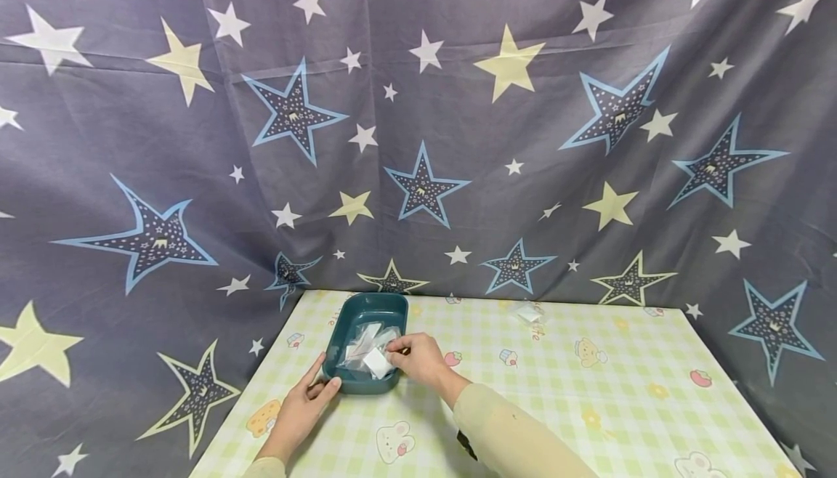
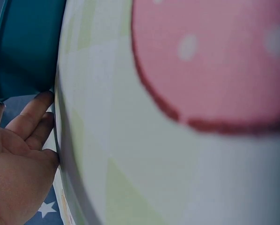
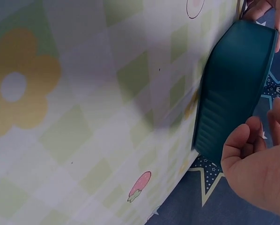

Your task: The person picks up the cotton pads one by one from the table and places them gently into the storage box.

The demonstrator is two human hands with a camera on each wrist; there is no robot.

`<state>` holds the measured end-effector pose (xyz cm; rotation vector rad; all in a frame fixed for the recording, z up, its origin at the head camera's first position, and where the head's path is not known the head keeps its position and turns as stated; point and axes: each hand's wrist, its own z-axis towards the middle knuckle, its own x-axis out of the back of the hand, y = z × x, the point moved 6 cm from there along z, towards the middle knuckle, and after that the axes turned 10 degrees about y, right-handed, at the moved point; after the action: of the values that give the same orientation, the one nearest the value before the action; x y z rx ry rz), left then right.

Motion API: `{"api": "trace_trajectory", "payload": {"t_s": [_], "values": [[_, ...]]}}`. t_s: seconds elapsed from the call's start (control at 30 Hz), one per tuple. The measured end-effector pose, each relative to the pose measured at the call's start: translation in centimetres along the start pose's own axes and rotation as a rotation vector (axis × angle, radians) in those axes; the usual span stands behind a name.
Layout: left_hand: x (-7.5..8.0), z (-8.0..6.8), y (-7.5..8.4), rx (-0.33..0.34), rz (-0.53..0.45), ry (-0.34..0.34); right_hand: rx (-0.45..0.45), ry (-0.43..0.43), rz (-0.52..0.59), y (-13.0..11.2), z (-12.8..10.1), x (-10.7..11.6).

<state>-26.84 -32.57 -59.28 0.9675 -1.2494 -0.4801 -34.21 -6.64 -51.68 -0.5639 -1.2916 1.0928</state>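
A dark teal plastic tray [image 1: 366, 387] stands on the table, with several small clear plastic bags [image 1: 360, 343] holding white pieces inside it. My left hand [image 1: 301, 409] grips the tray's near left corner, the thumb at the near side and the fingers along the left side. In the left wrist view, fingertips [image 2: 37, 105] lie low against the tray wall. Over the right rim, my right hand [image 1: 421, 358] pinches a clear bag with a white piece [image 1: 377, 363] between thumb and forefinger. The tray wall hides that bag in the right wrist view.
Another small clear bag with a white piece [image 1: 528, 312] lies at the back of the table, right of the tray. A checked cloth with cartoon prints [image 1: 556, 391] covers the table. Behind it hangs a dark star-patterned curtain [image 1: 445, 122].
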Motion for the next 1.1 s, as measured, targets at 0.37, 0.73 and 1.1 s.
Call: {"api": "trace_trajectory", "payload": {"t_s": [0.37, 0.73, 1.1], "values": [[0.0, 0.0, 0.0, 0.008, 0.003, -0.006, -0.017, 0.023, 0.015, 0.5, 0.1, 0.7], [0.0, -0.1, 0.3, 0.006, 0.008, -0.011, -0.017, 0.055, -0.006, 1.1, 0.4, 2.6], [0.0, 0.0, 0.3, 0.006, 0.021, -0.008, -0.053, 0.083, -0.028, 3.3, 0.9, 5.5]]}}
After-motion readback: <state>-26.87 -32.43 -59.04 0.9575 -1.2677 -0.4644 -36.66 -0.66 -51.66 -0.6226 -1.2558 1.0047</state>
